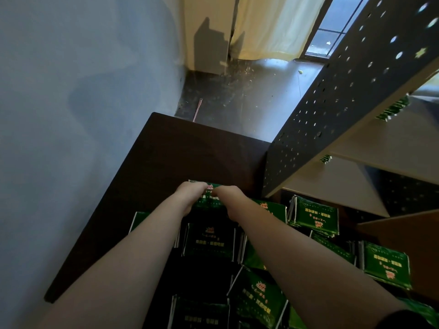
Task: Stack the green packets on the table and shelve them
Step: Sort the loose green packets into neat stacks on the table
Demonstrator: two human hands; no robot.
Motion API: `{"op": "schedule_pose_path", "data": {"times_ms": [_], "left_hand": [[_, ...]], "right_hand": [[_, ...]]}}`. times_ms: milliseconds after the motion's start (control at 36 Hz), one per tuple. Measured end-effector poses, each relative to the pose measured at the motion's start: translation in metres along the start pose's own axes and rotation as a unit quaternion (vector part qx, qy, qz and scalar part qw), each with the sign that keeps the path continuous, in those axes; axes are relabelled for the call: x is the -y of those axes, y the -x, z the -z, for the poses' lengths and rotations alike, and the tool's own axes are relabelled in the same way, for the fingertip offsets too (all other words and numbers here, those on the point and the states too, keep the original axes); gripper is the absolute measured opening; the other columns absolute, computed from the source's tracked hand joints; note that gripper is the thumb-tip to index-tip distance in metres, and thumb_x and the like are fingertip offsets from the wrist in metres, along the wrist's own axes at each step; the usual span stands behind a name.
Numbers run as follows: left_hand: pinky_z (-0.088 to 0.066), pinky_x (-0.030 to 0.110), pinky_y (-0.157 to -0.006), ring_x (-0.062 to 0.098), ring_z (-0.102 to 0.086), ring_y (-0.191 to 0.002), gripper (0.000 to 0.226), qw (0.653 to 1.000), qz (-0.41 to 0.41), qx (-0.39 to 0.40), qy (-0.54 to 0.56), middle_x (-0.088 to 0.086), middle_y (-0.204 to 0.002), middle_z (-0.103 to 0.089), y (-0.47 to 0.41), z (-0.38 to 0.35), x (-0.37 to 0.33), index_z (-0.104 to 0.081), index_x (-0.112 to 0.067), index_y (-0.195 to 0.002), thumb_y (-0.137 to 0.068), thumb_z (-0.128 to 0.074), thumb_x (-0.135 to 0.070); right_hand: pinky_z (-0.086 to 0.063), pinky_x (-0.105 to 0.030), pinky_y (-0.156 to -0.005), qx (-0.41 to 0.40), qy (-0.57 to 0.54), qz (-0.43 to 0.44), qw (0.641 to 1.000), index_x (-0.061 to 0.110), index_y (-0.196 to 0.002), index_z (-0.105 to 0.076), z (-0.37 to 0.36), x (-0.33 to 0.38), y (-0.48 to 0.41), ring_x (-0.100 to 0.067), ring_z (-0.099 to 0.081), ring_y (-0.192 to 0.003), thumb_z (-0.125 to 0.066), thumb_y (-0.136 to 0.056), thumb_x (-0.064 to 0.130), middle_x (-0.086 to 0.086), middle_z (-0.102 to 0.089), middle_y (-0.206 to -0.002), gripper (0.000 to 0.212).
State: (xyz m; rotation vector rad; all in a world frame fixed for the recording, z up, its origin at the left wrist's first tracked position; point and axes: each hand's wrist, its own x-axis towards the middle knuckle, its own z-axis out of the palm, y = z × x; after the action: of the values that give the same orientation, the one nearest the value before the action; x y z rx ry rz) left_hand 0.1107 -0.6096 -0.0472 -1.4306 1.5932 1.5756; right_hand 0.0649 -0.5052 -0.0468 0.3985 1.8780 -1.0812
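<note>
- The left hand (190,195) is curling its fingers down over the left end of a green packet (209,201) and clamping it. The fingertips are lying hidden beyond the knuckles.
- The packet is sitting between the two sets of fingers, at the far end of the pile on the dark table (166,150). The hands are covering its edges, so it is hard to tell whether it is one packet or the top of a small stack.
- It is looking like a light, soft, glossy pouch, likely to bend and slide in a loose pinch, so holding it by both short ends is seeming sound.
- The right hand (231,201) is gripping the right end the same way, with its fingers curled onto it.
- Loose packets (316,216) are lying nearer than the fingers and out to their right. Some are overlapping, and some are being shadowed by the forearms or cut off at the bottom edge.
- Further right of the fingers, the shelf unit (332,103) is holding shelved packets (393,111), which are showing small and dim.
</note>
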Motion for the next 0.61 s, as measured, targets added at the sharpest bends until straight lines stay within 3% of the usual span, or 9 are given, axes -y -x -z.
{"op": "schedule_pose_path", "data": {"times_ms": [56, 111, 167, 278, 361, 444, 500, 611], "left_hand": [[-0.046, 0.040, -0.098, 0.031, -0.054, -0.117, 0.048, 1.000, -0.018, 0.008, 0.006, 0.013, -0.127, -0.055, 0.005, 0.007, -0.002, -0.050, -0.005, -0.132, -0.090, -0.059, -0.028], [-0.046, 0.044, -0.103, 0.033, -0.056, -0.117, 0.057, 1.000, -0.020, 0.012, 0.016, 0.013, -0.127, -0.057, 0.000, 0.014, -0.002, -0.051, -0.006, -0.132, -0.082, -0.061, -0.032], [-0.047, 0.049, -0.103, 0.034, -0.059, -0.115, 0.066, 0.999, -0.008, 0.027, 0.025, 0.015, -0.126, -0.059, -0.004, 0.019, -0.003, -0.053, -0.009, -0.132, -0.072, -0.062, -0.035], [-0.053, 0.045, -0.096, 0.031, -0.066, -0.098, 0.033, 0.998, -0.014, 0.049, 0.032, 0.016, -0.106, -0.066, 0.011, 0.019, -0.002, -0.060, -0.008, -0.119, -0.091, -0.054, -0.025], [-0.054, 0.044, -0.095, 0.032, -0.066, -0.097, 0.031, 0.998, -0.023, 0.049, 0.025, 0.016, -0.104, -0.066, 0.012, 0.017, 0.004, -0.060, -0.008, -0.117, -0.092, -0.053, -0.026], [-0.055, 0.046, -0.093, 0.033, -0.066, -0.101, 0.059, 0.998, -0.030, 0.049, 0.018, 0.017, -0.115, -0.064, -0.003, 0.019, 0.008, -0.053, -0.009, -0.131, -0.076, -0.060, -0.032], [-0.056, 0.049, -0.090, 0.035, -0.066, -0.103, 0.085, 0.998, -0.027, 0.055, 0.016, 0.017, -0.123, -0.062, -0.029, 0.023, 0.012, -0.043, -0.014, -0.143, -0.063, -0.063, -0.036], [-0.058, 0.049, -0.085, 0.036, -0.069, -0.100, 0.085, 0.997, -0.022, 0.072, 0.023, 0.018, -0.118, -0.066, -0.041, 0.030, 0.013, -0.042, -0.016, -0.142, -0.062, -0.065, -0.036]], "right_hand": [[-0.048, -0.032, -0.094, -0.017, 0.006, -0.036, 0.999, 0.001, -0.146, -0.036, 0.000, 0.008, 0.003, -0.025, -0.056, -0.104, -0.055, -0.099, 0.017, -0.016, -0.054, -0.126, 0.053], [-0.046, -0.039, -0.102, -0.015, 0.013, -0.055, 0.998, 0.005, -0.148, -0.031, 0.000, 0.015, 0.006, -0.031, -0.052, -0.118, -0.058, -0.096, 0.017, -0.016, -0.050, -0.130, 0.060], [-0.053, -0.044, -0.095, -0.017, -0.011, -0.048, 0.999, 0.008, -0.142, -0.042, 0.000, 0.018, 0.012, -0.033, -0.058, -0.106, -0.064, -0.089, 0.015, -0.014, -0.056, -0.117, 0.058], [-0.056, -0.046, -0.088, -0.012, -0.026, -0.052, 0.998, 0.009, -0.135, -0.048, -0.003, 0.012, 0.007, -0.035, -0.063, -0.097, -0.066, -0.082, 0.018, -0.016, -0.060, -0.110, 0.057], [-0.055, -0.044, -0.091, -0.018, -0.029, -0.060, 0.998, 0.008, -0.129, -0.050, -0.005, 0.011, 0.011, -0.032, -0.061, -0.098, -0.063, -0.084, 0.019, -0.014, -0.058, -0.108, 0.048], [-0.053, -0.039, -0.092, -0.020, -0.031, -0.071, 0.997, 0.009, -0.116, -0.049, -0.003, 0.008, 0.009, -0.027, -0.057, -0.090, -0.060, -0.089, 0.020, -0.011, -0.053, -0.096, 0.031], [-0.053, -0.039, -0.091, -0.016, -0.035, -0.075, 0.996, 0.010, -0.123, -0.049, -0.002, 0.007, 0.005, -0.026, -0.056, -0.088, -0.060, -0.089, 0.021, -0.010, -0.052, -0.095, 0.037], [-0.054, -0.039, -0.082, -0.004, -0.038, -0.057, 0.998, 0.011, -0.138, -0.039, -0.004, 0.008, 0.004, -0.028, -0.055, -0.091, -0.060, -0.087, 0.021, -0.011, -0.052, -0.101, 0.056]]}}
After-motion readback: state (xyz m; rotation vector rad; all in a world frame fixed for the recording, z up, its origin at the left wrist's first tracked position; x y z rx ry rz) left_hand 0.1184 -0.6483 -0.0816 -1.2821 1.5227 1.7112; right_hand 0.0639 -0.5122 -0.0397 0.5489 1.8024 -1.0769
